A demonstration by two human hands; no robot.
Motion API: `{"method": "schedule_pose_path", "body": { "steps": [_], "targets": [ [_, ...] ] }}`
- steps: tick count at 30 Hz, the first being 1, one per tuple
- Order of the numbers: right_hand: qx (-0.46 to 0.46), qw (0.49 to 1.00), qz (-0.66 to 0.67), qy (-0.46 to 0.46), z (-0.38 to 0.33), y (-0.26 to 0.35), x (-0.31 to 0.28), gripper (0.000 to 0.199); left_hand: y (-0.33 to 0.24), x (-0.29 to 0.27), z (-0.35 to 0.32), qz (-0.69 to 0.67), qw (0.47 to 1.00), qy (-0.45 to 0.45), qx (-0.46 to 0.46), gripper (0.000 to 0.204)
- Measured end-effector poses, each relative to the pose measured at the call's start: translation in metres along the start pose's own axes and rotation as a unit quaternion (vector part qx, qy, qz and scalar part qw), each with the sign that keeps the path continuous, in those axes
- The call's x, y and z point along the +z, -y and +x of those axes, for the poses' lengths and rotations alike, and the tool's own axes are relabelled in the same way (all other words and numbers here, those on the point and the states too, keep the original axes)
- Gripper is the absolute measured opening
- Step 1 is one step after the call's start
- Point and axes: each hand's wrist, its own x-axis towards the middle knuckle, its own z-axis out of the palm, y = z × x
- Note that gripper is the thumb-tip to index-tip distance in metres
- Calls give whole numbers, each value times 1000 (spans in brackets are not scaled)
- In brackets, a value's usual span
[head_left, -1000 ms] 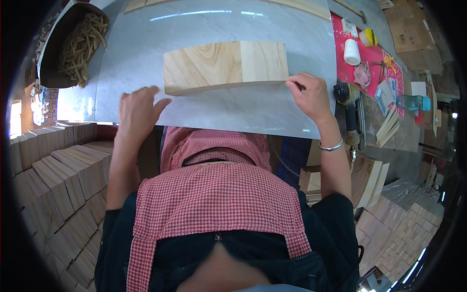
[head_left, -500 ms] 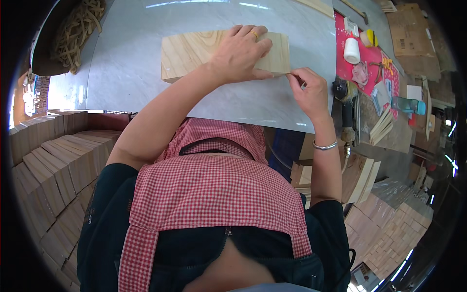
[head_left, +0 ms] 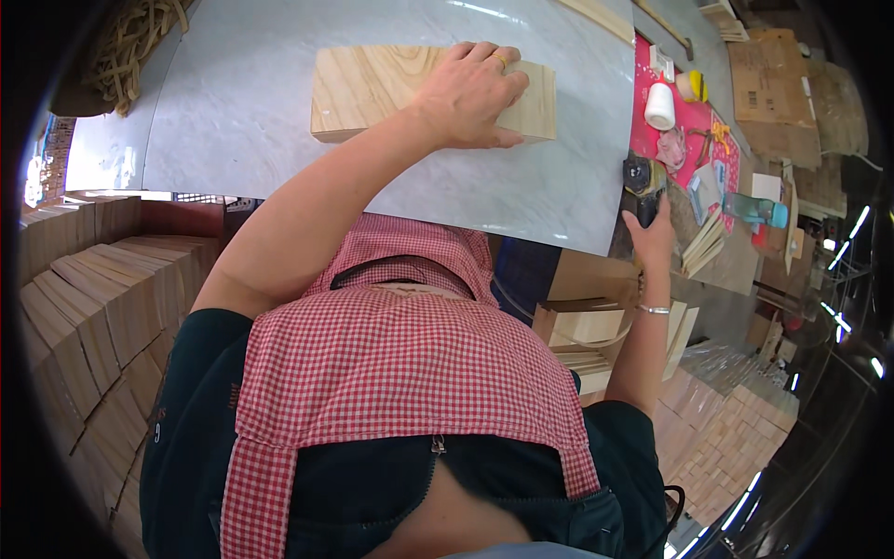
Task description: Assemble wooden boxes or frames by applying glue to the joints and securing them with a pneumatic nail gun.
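Note:
A pale wooden block (head_left: 377, 88) with bold grain lies lengthwise on the grey marbled table (head_left: 410, 191). My left hand (head_left: 470, 98) grips it near its right end, fingers over the top toward the far edge and thumb at the near edge. A ring shows on one finger. At the table's right edge, my right hand (head_left: 654, 238) is closed around the handle of a black round-headed air tool (head_left: 641, 175). The thumb is on the left of the handle and the fingers are on the right; the palm hides part of the grip.
Beyond the tool, a red mat (head_left: 684, 112) holds a white bottle (head_left: 659, 107), a yellow tape roll (head_left: 692, 87) and a pink cloth (head_left: 670, 147). A teal bottle (head_left: 754, 210) and thin wood strips (head_left: 705, 244) lie nearby. Stacked wooden pieces (head_left: 112, 289) rise at left.
My right hand has left the block's right corner and moved right and down to the air tool's handle. My left hand stays on the block. The whole view has shifted slightly.

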Motion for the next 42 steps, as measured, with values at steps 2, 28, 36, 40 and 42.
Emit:
{"method": "schedule_pose_path", "body": {
  "steps": [2, 28, 36, 40, 42],
  "targets": [
    [42, 998, -6, 41, 14, 7, -8, 52, 0, 1, 1, 0, 1000, -8, -3, 38],
    [120, 913, 312, 232, 2, 209, -135, 23, 2, 6, -1, 29, 999, -21, 7, 54],
    [168, 897, 344, 223, -16, 208, -125, 23, 1, 5, 0, 28, 999, -17, 10, 55],
    [162, 910, 310, 225, -13, 215, -127, 24, 6, 4, -2, 24, 1000, -7, 13, 57],
    [149, 915, 304, 219, -14, 223, -131, 25, 18, 6, -9, 13, 997, -57, 41, 62]
  ]
}}
